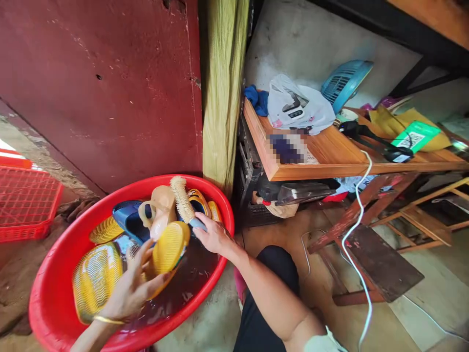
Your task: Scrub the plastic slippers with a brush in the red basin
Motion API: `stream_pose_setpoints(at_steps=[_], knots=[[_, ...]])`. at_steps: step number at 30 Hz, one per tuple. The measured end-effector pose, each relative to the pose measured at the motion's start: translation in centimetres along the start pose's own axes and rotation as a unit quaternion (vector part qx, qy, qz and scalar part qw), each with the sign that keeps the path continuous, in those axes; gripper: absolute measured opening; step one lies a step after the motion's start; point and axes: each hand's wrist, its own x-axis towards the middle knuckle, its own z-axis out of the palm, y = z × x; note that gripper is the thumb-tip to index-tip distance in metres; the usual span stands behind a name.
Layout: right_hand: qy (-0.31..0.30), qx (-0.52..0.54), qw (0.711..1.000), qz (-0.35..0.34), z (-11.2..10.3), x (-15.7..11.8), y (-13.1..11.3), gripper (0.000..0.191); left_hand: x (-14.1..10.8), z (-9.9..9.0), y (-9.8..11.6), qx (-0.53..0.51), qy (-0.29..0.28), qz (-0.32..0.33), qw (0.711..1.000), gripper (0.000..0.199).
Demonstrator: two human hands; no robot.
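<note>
A red plastic tub [44, 288] holds dark water and several shoes. My left hand [128, 288] is at a yellow-soled shoe [170, 247], with its thumb and fingers about the near side. The shoe is tilted, its ridged sole facing up. My right hand [212, 234] grips the blue-grey handle of a scrub brush [181, 198], whose pale bristles rise above the tub's far side. Beyond my left hand lie a beige shoe [163, 203] and a dark blue shoe [130, 220]. Another yellow sole [97, 278] lies left of my left hand.
A red door panel [98, 98] stands behind the tub, with a red crate [27, 203] at left. To the right, a wooden table [330, 146] bears a white plastic bag [300, 105] and a blue fan [344, 85]. A white cable [361, 210] hangs beside a stool [384, 264].
</note>
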Motion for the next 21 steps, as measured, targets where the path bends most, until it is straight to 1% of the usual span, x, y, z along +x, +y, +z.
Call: stream_pose_setpoints(at_steps=[2,3,5,6,8,10,12,13,15,17,19,21], knots=[[0.004,-0.014,1.0,0.004,0.1,-0.1,-0.5,0.055,0.2,-0.7,0.5,-0.016,0.032,-0.03,0.999,0.115],[0.009,-0.021,1.0,0.001,0.3,-0.1,-0.7,0.054,0.4,-0.9,0.6,-0.021,0.053,-0.039,0.998,0.113],[0.025,-0.037,0.999,-0.017,1.1,-0.3,-1.2,0.055,0.8,-0.9,0.6,-0.057,0.093,-0.05,0.993,0.099],[0.031,-0.049,0.998,-0.035,1.6,-0.6,-1.4,0.055,0.9,-0.7,0.6,-0.086,0.098,-0.056,0.99,0.09],[0.028,-0.084,0.993,-0.084,2.9,-1.3,-1.7,0.057,1.0,-0.3,0.7,-0.155,0.094,-0.062,0.982,0.074],[0.005,-0.128,0.983,-0.128,3.9,-1.9,-1.7,0.058,1.0,-0.2,0.9,-0.222,0.077,-0.061,0.97,0.069],[-0.011,-0.164,0.977,-0.132,4.4,-2.2,-1.3,0.056,0.8,-0.5,1.1,-0.255,0.063,-0.058,0.963,0.077],[-0.015,-0.172,0.978,-0.118,4.5,-2.0,-1.0,0.055,0.7,-0.8,1.2,-0.261,0.058,-0.058,0.962,0.082],[-0.028,-0.159,0.982,-0.095,4.5,-1.4,-0.5,0.055,0.4,-1.4,1.4,-0.266,0.045,-0.064,0.961,0.089],[-0.024,-0.126,0.987,-0.093,4.5,-0.9,-0.4,0.057,0.1,-1.7,1.6,-0.286,0.035,-0.069,0.955,0.086],[0.005,-0.097,0.988,-0.116,4.8,-0.9,-0.9,0.058,-0.2,-1.8,1.6,-0.32,0.023,-0.085,0.943,0.08],[0.027,-0.095,0.982,-0.16,5.4,-1.4,-1.7,0.059,-0.3,-1.5,1.4,-0.358,0.018,-0.121,0.926,0.073]])
